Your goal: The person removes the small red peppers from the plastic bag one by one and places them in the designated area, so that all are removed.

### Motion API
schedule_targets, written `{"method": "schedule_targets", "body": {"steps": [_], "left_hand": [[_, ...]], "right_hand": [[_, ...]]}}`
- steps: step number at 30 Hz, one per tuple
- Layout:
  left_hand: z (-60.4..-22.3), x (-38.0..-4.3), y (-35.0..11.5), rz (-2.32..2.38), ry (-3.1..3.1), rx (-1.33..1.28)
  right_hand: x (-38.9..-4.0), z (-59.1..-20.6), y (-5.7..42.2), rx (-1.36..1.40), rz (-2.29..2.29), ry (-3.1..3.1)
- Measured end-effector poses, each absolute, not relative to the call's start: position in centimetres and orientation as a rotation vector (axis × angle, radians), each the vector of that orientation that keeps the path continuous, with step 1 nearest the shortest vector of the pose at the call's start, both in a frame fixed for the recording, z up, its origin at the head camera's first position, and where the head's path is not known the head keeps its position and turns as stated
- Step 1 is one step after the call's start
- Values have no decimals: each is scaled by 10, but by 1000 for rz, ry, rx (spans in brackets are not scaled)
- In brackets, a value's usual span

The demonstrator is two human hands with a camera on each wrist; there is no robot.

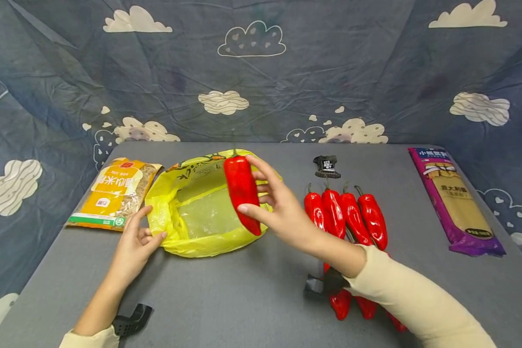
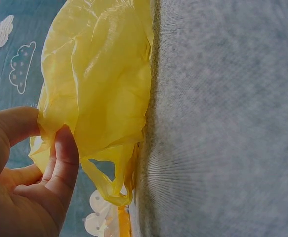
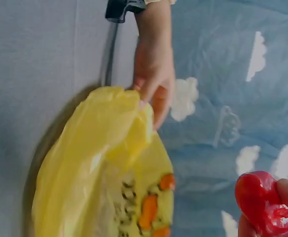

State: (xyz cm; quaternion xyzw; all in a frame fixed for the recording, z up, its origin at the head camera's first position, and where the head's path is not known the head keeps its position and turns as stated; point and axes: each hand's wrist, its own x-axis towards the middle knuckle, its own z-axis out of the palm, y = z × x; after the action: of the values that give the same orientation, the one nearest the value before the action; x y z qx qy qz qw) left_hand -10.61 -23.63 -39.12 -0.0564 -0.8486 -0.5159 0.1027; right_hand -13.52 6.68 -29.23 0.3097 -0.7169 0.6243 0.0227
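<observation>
A yellow plastic bag [image 1: 213, 246] stands with its mouth spread on the table. My left hand [image 1: 132, 246] pinches the bag's left rim between thumb and fingers; the left wrist view shows the pinch on the yellow film [image 2: 99, 89]. Above the bag's right side, my right hand [image 1: 282, 208] grips a glossy red pepper [image 1: 241, 193], held nearly upright with its stem up. In the right wrist view the pepper's rounded end [image 3: 255, 197] shows at the lower right. More red peppers [image 1: 374, 222] lie to the right, partly hidden beneath the right forearm.
Left of the bag lies an orange packet of grain [image 1: 108, 193]. A small black bundle with a label [image 1: 326, 166] sits behind the peppers. At the far right is a purple pack of noodles [image 1: 456, 200]. A cloud-patterned cloth [image 1: 261, 72] hangs behind the table.
</observation>
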Motion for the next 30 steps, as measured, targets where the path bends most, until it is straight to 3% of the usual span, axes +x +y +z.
{"method": "schedule_targets", "body": {"steps": [9, 18, 23, 30], "left_hand": [[-392, -104, -237, -1502, -2523, -154], [-392, -106, -237, -1483, -2518, -163], [-392, -105, -236, -1495, -2524, -158], [-391, -104, -235, -1495, -2527, -148]], "right_hand": [[-84, -303, 179, 707, 1641, -2287], [-42, -341, 265, 104, 1385, -2571], [-31, -372, 303, -196, 1274, -2859], [-31, -397, 330, -378, 1260, -3196]]}}
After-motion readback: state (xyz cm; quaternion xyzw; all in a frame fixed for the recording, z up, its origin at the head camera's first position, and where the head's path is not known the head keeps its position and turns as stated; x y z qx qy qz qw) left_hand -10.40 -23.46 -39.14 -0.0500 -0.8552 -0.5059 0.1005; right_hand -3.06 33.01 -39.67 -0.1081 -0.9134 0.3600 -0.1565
